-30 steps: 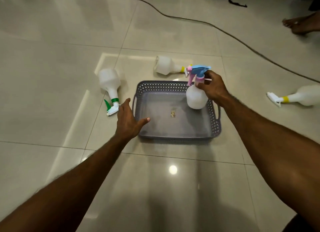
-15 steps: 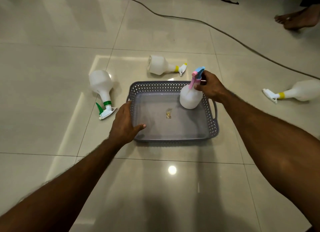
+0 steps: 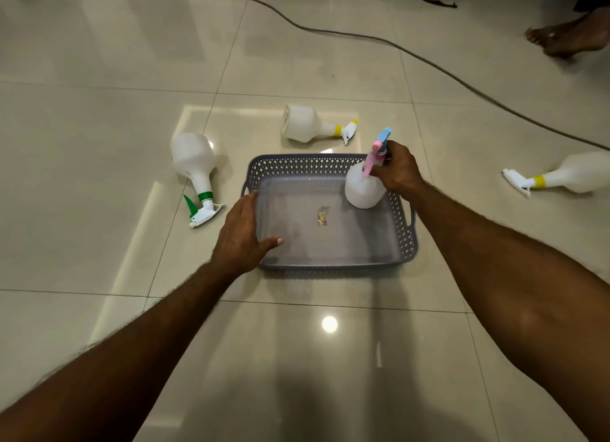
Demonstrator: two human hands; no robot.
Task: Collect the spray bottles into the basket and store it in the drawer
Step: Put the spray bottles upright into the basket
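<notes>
Basket [image 3: 330, 270] holds pink-trigger bottle [image 3: 363, 191] (upright), gripped by right hand [image 3: 401, 172]; left hand [image 3: 242, 233] flat on rim.

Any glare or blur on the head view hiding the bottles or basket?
Head view: a lamp glare spot sits on the tile nearer than the basket, covering nothing; the three floor bottles and the pink-and-blue bottle read sharp; wide-angle bending curves the cable; the person's shadow darkens the bottom edge.
</notes>
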